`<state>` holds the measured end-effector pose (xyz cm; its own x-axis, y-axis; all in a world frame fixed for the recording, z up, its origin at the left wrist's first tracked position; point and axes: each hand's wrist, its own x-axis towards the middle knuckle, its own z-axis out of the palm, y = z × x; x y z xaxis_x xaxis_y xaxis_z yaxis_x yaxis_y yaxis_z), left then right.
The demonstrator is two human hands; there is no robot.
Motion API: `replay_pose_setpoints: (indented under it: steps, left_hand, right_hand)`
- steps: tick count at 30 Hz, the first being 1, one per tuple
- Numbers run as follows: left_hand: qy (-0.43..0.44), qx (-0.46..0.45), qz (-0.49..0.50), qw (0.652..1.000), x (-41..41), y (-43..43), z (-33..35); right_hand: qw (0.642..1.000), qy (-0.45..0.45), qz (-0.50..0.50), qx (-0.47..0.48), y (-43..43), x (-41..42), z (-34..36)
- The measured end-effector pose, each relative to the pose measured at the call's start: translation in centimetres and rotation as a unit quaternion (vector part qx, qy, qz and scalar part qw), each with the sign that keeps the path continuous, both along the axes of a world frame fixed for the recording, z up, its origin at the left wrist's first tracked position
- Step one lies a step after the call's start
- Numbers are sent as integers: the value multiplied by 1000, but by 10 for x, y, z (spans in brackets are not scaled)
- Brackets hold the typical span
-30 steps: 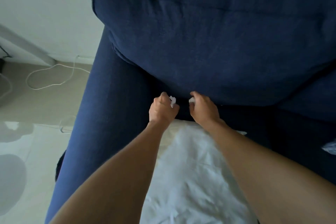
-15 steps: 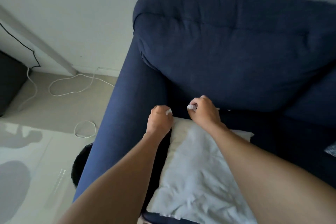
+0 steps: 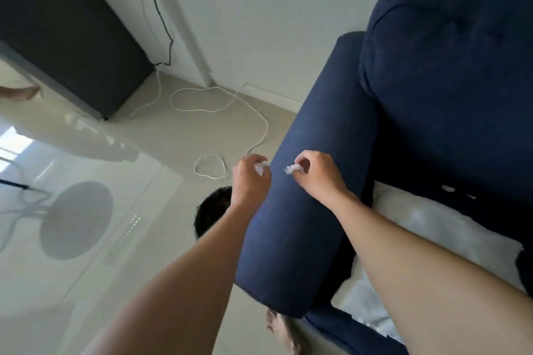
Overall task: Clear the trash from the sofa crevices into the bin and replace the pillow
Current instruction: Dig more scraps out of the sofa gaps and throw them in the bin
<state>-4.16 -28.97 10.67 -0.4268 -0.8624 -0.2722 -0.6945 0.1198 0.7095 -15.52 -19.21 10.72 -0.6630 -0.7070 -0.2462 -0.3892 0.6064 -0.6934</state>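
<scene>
1. A white paper scrap (image 3: 262,168) is pinched in the left hand (image 3: 249,179), grip closed, at frame centre.
2. Another white scrap (image 3: 292,168) is clamped in the right hand (image 3: 317,174), over the blue sofa (image 3: 432,81) armrest.
3. The dark bin (image 3: 212,212) is seen on the floor below the left wrist.
4. The white pillow (image 3: 432,228) is lying on the seat, lower right, with two small scraps (image 3: 448,188) just above it.

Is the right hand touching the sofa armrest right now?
Cannot tell. In the head view the right hand, pinching white trash, overlaps the armrest; from above, neither a gap nor contact shows plainly.
</scene>
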Motion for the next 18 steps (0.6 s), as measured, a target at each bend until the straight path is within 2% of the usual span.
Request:
replay_pose_setpoints:
  steps: [6, 12, 18]
  left_hand:
    - [-39, 0, 61, 997, 92, -51, -11]
    - [-46, 53, 142, 987, 144, -81, -30]
    - [-90, 118, 117, 982, 165, -96, -39]
  right_hand:
    - [996, -9, 88, 15, -71, 74, -11]
    - [989, -17, 143, 37, -120, 123, -27]
    - [975, -27, 186, 121, -140, 142, -35]
